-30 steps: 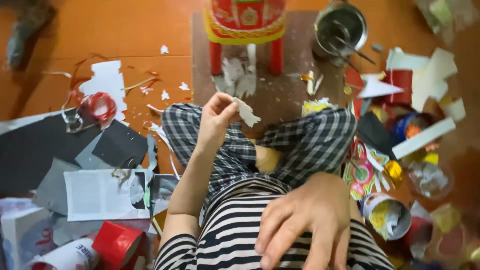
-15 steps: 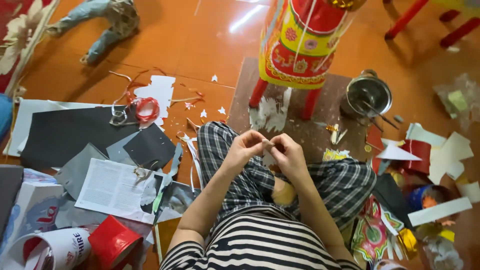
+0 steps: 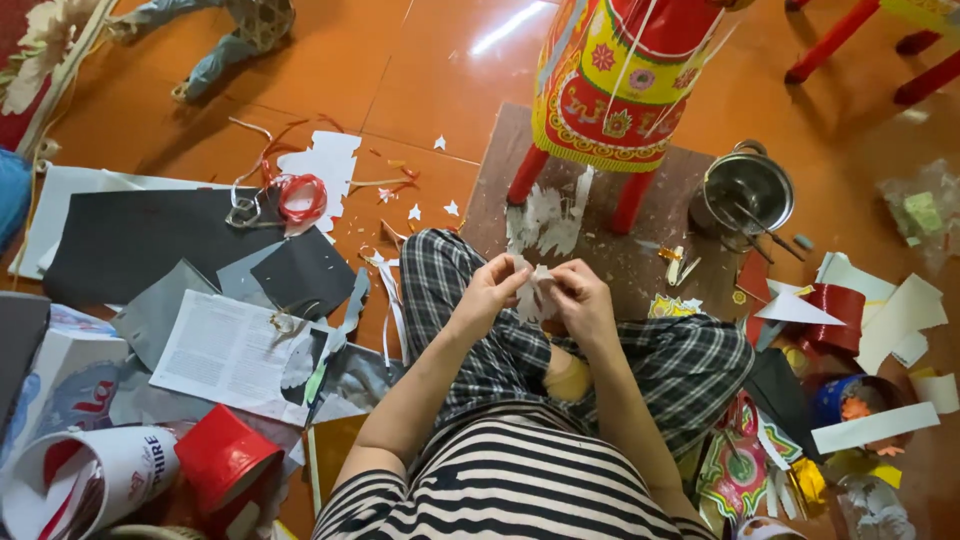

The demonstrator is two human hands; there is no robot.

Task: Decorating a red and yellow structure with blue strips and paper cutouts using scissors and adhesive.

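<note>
Both hands meet above the person's crossed legs in checked trousers (image 3: 640, 360), fingers pinched narrowly on one small white paper cutout (image 3: 532, 292). On its left edge the left hand (image 3: 487, 297) grips the cutout between thumb and fingertips; the right hand (image 3: 583, 300) holds the opposite edge the same way, so the paper sits directly between them, touching both. Just beyond the hands lies a brown board (image 3: 610, 260) with more white paper scraps (image 3: 545, 220) on it, and on that board stands a red and yellow decorated lantern (image 3: 625, 75) on red legs. Beyond and to the right of the right hand is a metal pot (image 3: 748, 190) with tools inside. To the left of the left hand, well apart, lie dark grey paper sheets (image 3: 130, 240), a printed page (image 3: 230, 355) and a coil of red ribbon (image 3: 300, 197). Nearer the person on the left sits a red cup (image 3: 225, 462). Right of the right hand, white card pieces (image 3: 895, 315) and coloured trimmings crowd the floor.
</note>
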